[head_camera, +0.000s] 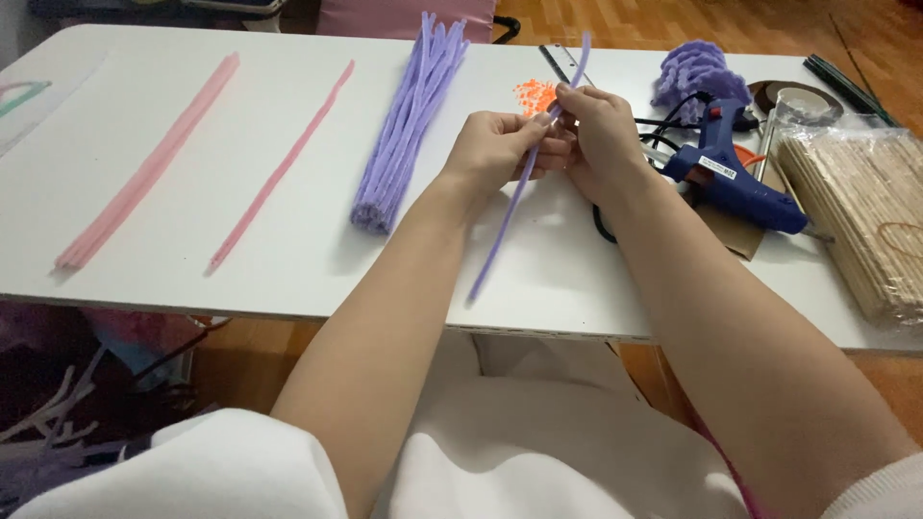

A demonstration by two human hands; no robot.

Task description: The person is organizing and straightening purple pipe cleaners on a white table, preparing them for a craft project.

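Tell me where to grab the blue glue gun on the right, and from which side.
Take the glue gun by its handle, the end nearest the purple curled piece, coming from above. It lies flat on its side on the table, so the handle is the open part. The nozzle end points toward the bag of wooden sticks, which crowds that side. Both hands currently hold a purple pipe cleaner.

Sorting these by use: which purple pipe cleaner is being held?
The single purple pipe cleaner, pinched between left hand and right hand; the purple bundle lies untouched on the table.
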